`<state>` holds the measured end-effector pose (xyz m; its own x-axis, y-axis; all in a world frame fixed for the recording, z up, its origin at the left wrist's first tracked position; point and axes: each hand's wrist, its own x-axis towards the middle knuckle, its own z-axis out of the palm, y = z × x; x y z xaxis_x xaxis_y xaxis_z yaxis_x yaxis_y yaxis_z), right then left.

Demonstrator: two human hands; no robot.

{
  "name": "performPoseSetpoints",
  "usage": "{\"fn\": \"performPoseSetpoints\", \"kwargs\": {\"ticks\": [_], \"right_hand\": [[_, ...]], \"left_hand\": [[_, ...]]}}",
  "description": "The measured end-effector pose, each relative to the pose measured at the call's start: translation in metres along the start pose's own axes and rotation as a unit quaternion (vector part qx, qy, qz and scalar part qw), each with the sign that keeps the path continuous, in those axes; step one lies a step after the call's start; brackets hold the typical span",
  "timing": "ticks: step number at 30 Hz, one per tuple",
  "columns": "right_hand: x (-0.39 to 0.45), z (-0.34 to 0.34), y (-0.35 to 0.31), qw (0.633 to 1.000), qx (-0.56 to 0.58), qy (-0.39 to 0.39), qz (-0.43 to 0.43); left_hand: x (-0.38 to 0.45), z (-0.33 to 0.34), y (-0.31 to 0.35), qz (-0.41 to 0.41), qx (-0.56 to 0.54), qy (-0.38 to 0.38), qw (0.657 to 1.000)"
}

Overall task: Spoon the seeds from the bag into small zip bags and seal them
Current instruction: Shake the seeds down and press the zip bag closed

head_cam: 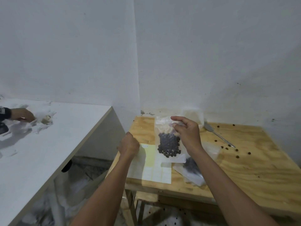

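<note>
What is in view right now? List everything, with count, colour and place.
small zip bag: one, clear, holding dark seeds, held up over the wooden table
label sheet: one, pale yellow and white, table's left part
big bag: one, clear, dark seeds inside, lying by the sheet
spoon: one, metal, table's far side
loose seeds: several, dark, scattered right
white counter: one, left
left hand: curled, at the sheet's edge
right hand: pinches the zip bag's top
</note>
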<state>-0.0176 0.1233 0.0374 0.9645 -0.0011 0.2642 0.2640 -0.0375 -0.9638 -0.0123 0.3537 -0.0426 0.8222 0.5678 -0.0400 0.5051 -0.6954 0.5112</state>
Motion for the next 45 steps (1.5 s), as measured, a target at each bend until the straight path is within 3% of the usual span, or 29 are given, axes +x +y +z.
{"fn": "performPoseSetpoints", "kwargs": {"ticks": [5,9,15,20,29,34,45], "right_hand": [[0.001,0.0,0.001,1.0,-0.005,0.001,0.005],[0.001,-0.002,0.001,1.0,0.0,0.003,0.005],[-0.001,-0.002,-0.002,1.0,-0.01,0.017,0.002],[-0.004,-0.006,-0.006,0.999,-0.023,0.023,-0.009],[-0.014,-0.021,-0.022,0.999,-0.014,0.017,-0.026],[-0.016,-0.024,-0.022,1.0,0.008,-0.006,0.002],[-0.021,-0.028,-0.031,0.999,-0.034,0.0,-0.028]], "left_hand": [[-0.004,-0.003,-0.001,0.047,0.01,-0.03,0.998],[0.002,-0.014,-0.008,0.073,-0.123,-0.062,0.988],[-0.013,-0.058,0.014,0.121,-0.378,-0.121,0.91],[-0.053,-0.079,0.06,0.209,-0.434,-0.155,0.862],[-0.1,-0.059,0.098,0.279,-0.344,-0.104,0.891],[-0.111,-0.058,0.109,0.279,-0.332,-0.055,0.899],[-0.131,-0.049,0.114,0.259,-0.338,0.069,0.902]]}}
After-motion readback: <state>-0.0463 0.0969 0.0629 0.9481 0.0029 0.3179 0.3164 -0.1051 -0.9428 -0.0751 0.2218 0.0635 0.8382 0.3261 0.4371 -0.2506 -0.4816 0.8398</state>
